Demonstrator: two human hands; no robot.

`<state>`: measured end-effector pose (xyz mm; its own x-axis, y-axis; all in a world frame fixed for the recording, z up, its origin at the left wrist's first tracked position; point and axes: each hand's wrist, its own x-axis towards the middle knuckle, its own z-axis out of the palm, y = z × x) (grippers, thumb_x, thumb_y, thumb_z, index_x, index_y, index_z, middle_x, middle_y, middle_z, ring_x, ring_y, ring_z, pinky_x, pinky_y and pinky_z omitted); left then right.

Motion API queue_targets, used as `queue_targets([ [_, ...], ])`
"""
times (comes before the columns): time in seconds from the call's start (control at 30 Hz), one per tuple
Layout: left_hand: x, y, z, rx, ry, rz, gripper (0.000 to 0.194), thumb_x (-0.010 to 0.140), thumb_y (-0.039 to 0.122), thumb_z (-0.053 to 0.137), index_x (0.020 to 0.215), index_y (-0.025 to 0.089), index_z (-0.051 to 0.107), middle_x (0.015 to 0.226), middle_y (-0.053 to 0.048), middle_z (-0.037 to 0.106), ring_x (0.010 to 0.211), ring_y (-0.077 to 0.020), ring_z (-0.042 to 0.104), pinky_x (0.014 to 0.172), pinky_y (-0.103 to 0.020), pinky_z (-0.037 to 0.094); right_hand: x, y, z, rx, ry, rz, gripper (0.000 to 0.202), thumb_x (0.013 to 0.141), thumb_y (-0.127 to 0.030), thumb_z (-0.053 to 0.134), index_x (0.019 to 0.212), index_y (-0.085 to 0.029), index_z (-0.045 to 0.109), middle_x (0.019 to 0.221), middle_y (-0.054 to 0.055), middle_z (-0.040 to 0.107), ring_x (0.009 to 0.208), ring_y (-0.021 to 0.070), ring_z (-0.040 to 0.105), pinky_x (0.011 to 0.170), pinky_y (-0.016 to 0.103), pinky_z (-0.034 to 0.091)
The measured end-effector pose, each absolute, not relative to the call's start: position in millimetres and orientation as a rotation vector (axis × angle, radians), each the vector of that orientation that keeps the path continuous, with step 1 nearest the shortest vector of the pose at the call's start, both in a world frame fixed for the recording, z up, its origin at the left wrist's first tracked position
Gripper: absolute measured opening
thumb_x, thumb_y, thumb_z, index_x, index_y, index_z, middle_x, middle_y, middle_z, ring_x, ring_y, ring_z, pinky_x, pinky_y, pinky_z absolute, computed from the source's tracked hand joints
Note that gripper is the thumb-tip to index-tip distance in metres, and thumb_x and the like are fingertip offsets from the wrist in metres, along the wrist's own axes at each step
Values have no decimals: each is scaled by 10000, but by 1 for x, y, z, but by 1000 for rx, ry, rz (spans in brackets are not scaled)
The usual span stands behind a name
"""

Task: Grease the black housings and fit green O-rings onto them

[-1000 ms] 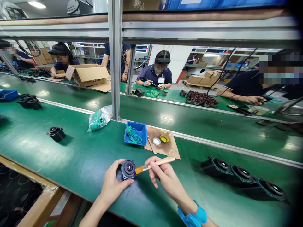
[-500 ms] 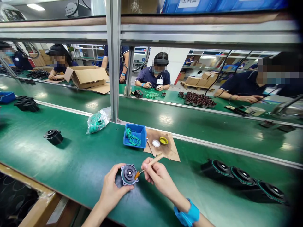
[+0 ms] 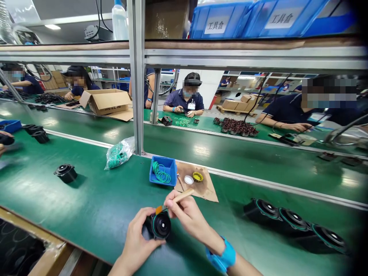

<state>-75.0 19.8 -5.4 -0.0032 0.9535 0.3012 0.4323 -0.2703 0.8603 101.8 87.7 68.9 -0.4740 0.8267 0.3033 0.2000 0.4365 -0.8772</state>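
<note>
A round black housing (image 3: pixel 161 225) with a teal ring round its rim is gripped by my left hand (image 3: pixel 138 238), thumb below and fingers above. It is tilted, its face turned to the right. My right hand (image 3: pixel 184 209) pinches the wooden handle of a brush (image 3: pixel 183 195); the orange bristles touch or nearly touch the housing's upper edge. Behind my hands stands a blue bin (image 3: pixel 169 168) of teal rings. Beside it, brown cardboard (image 3: pixel 211 191) bears a white disc (image 3: pixel 188 179) and an open round container (image 3: pixel 197 176) with yellow inside.
Three ringed black housings (image 3: pixel 296 219) stand in a row at right. Another housing (image 3: pixel 66 173) is at left, near a plastic bag of teal rings (image 3: pixel 119 154). A metal post (image 3: pixel 138 96) rises behind the bin. Co-workers sit across the line; someone's hand shows at the left edge.
The housing has tilted in my left hand, its face turning rightward. The brush has moved from the face to the upper edge. The camera view has tipped up; a hand with a dark part appears far left.
</note>
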Motion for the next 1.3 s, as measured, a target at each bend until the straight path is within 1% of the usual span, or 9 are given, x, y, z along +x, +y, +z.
queue_targets([
  [0.2, -65, 14, -4, 1881, 1558, 1352, 692, 497, 44, 884, 1083, 248, 578, 1055, -33, 672, 984, -249, 656, 831, -384, 567, 102, 70, 72, -913, -1923, 655, 425, 999, -355, 453, 622, -184, 547, 627, 0, 594, 515, 90, 546, 526, 197, 419],
  [0.43, -65, 14, 1, 1982, 1542, 1383, 466, 705, 150, 770, 1115, 239, 568, 1063, -64, 646, 989, -249, 633, 831, -401, 555, 93, 51, 67, -770, -2034, 584, 195, 981, -188, 462, 816, -192, 566, 713, 1, 627, 610, 102, 578, 592, 193, 446],
  [0.6, -66, 16, 4, 1940, 1529, 1399, 428, 708, 115, 696, 1106, 221, 578, 1057, -72, 641, 974, -238, 634, 813, -378, 555, 98, 35, 62, -650, -2157, 532, 125, 956, -146, 452, 870, -187, 534, 727, 16, 615, 636, 128, 540, 628, 237, 446],
  [0.7, -67, 18, 8, 1865, 1527, 1391, 456, 657, 69, 694, 1078, 214, 594, 1039, -64, 649, 954, -228, 641, 797, -355, 552, 104, 35, 63, -585, -2261, 468, 160, 955, -156, 410, 847, -185, 525, 694, 20, 589, 610, 138, 501, 608, 259, 427],
  [0.83, -72, 19, 14, 1707, 1520, 1314, 502, 600, 114, 801, 1057, 213, 618, 1057, -59, 660, 983, -240, 641, 845, -370, 534, 120, 45, 72, -590, -2325, 394, 226, 962, -176, 390, 781, -191, 525, 648, 25, 570, 577, 148, 472, 558, 275, 387],
  [1.03, -76, 19, 20, 1398, 1393, 1185, 606, 544, 177, 877, 1088, 194, 611, 1084, -76, 687, 1022, -256, 639, 929, -389, 493, 144, 54, 86, -847, -1837, 785, 248, 1023, -281, 368, 994, -223, 607, 750, 14, 654, 659, 138, 586, 607, 244, 466],
  [1.17, -69, 18, 21, 1439, 1353, 1172, 567, 578, 218, 862, 1080, 188, 602, 1071, -76, 688, 1005, -249, 646, 919, -374, 503, 136, 53, 87, -1069, -1855, 799, 264, 1022, -321, 366, 956, -208, 595, 868, 41, 668, 785, 153, 628, 704, 254, 485],
  [1.23, -64, 17, 18, 1574, 1398, 1197, 513, 611, 238, 831, 1067, 199, 599, 1047, -66, 681, 970, -243, 651, 879, -369, 523, 127, 48, 85, -1141, -1951, 708, 196, 977, -367, 467, 986, -201, 570, 930, 59, 650, 858, 186, 621, 772, 294, 488],
  [1.3, -58, 19, 12, 1733, 1459, 1257, 460, 641, 251, 783, 1058, 214, 593, 1029, -56, 669, 938, -242, 654, 829, -364, 542, 118, 42, 84, -1201, -2046, 627, 307, 845, -420, 661, 1019, -199, 538, 981, 68, 622, 891, 221, 602, 800, 337, 492],
])
